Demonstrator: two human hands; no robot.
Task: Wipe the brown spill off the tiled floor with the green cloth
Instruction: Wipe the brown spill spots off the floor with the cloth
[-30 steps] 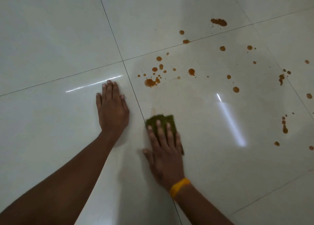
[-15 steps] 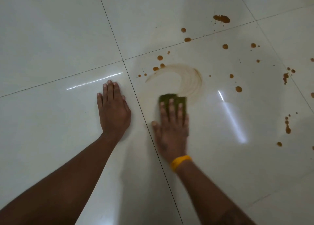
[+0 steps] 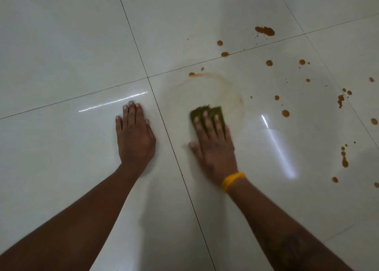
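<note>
My right hand [image 3: 213, 145], with a yellow band at the wrist, presses flat on the green cloth [image 3: 207, 112] on the white tiled floor [image 3: 61, 45]. Only the cloth's far edge shows past my fingertips. A faint brown smear ring [image 3: 235, 88] curves around the cloth's far side. Brown spill drops [image 3: 285, 113] lie scattered to the right, and a larger brown blotch [image 3: 265, 31] sits further away. My left hand [image 3: 134, 135] rests palm down on the neighbouring tile, fingers together, holding nothing.
Dark grout lines [image 3: 164, 125] cross between my two hands. Bright light reflections streak the glossy tiles near my left fingertips and to the right of the cloth. More brown drops [image 3: 344, 160] trail along the far right.
My right hand swept the cloth up through the cluster of drops and back toward me, leaving a faint brown ring where those drops were. My left hand stayed put.
</note>
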